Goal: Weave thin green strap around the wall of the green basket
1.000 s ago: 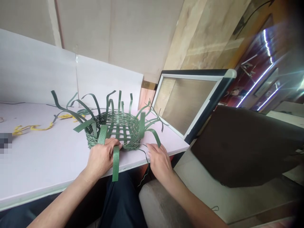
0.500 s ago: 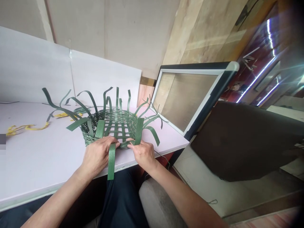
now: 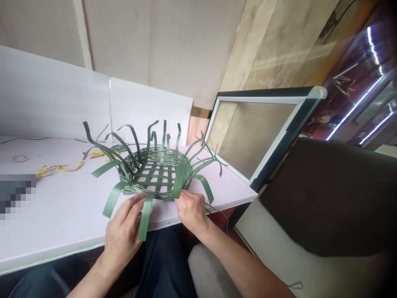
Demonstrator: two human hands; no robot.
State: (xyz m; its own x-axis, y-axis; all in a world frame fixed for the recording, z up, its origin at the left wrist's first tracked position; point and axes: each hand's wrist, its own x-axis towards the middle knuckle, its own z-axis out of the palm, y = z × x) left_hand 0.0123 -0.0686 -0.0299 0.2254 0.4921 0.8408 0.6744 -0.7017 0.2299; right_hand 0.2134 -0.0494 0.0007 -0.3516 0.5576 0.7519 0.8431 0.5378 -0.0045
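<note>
A round green basket (image 3: 158, 194), woven from thin strands with an open lattice base, stands near the table's front edge. Wide green strips stick up and out around its rim. My left hand (image 3: 124, 225) is at the front rim with its fingers curled, beside a wide strip (image 3: 145, 217) that hangs down and hides the fingertips. My right hand (image 3: 191, 210) is closed in a pinch at the front right of the rim, just under an upright strip (image 3: 179, 180). Another wide strip (image 3: 113, 198) bends outward over the front left.
Yellow cord (image 3: 58, 167) lies on the white table (image 3: 62, 219), left of the basket. A dark-edged frame (image 3: 266, 147) leans at the table's right end. Beyond it is a dark brown panel (image 3: 328, 198). White boards (image 3: 149, 109) stand along the back.
The front-left strip that stood upright now bends outward and down. My left hand has drawn back and lower from the rim. My right hand stays by the upright strip. The view has shifted left.
</note>
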